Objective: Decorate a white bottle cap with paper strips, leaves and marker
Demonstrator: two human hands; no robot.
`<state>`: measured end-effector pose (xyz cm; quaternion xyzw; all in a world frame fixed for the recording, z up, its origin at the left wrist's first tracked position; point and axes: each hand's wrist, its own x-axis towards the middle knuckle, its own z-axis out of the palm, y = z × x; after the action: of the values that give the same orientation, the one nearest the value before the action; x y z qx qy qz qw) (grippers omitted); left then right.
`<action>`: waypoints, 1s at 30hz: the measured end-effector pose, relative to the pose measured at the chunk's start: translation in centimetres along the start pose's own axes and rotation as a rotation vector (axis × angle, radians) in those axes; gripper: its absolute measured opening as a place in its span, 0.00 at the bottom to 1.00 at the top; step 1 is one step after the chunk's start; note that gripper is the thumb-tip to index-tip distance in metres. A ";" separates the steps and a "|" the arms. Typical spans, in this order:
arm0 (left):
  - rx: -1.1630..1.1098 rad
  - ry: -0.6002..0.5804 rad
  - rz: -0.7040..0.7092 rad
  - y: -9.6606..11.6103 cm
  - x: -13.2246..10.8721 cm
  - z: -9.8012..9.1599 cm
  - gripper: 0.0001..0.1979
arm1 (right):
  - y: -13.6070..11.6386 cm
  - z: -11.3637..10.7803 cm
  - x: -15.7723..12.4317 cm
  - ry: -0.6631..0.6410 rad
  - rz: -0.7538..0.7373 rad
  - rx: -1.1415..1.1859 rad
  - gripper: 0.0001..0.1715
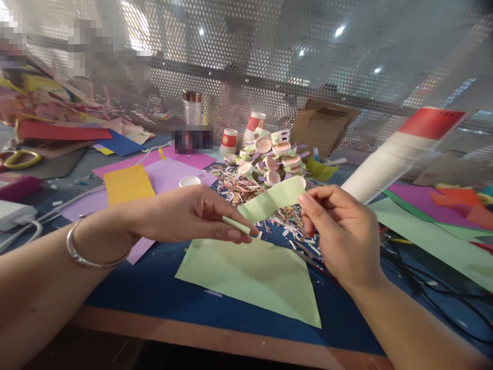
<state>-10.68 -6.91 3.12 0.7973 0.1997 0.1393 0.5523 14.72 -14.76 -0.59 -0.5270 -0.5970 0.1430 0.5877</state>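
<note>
My left hand (192, 213) pinches one end of a light green paper strip (269, 201), which it holds just above the table. My right hand (341, 234) pinches the strip's other, upper end with thumb and fingers, and the same hand also grips a white glue stick with a red cap (400, 151) that points up and to the right. A silver bangle (82, 246) is on my left wrist. Under both hands a larger sheet of light green paper (254, 275) lies flat on the blue mat (154, 288).
A pile of small round paper craft pieces (271, 154) and paper scraps sits behind the hands. Coloured sheets (127, 182) lie at left and right. Yellow-handled scissors (21, 158), red-and-white cups (230, 140), a jar (191, 108), cardboard (321, 126) and black cables (423, 280) surround the mat. A perforated screen stands behind.
</note>
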 end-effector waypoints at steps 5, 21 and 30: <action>0.353 0.080 0.045 0.6 -0.5 0.5 0.25 | -0.8 0.3 -0.5 -0.079 -0.087 -0.142 0.09; 0.443 0.257 0.351 -0.9 1.3 1.6 0.17 | -1.1 0.8 -1.3 -0.303 -0.104 -0.045 0.07; -0.087 0.277 0.109 -2.3 2.9 3.1 0.19 | -1.4 0.9 -1.1 -0.375 -0.031 0.021 0.07</action>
<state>-7.18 -7.35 -0.15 0.7554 0.2240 0.2863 0.5452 13.06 -15.82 -0.38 -0.4757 -0.7025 0.2359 0.4740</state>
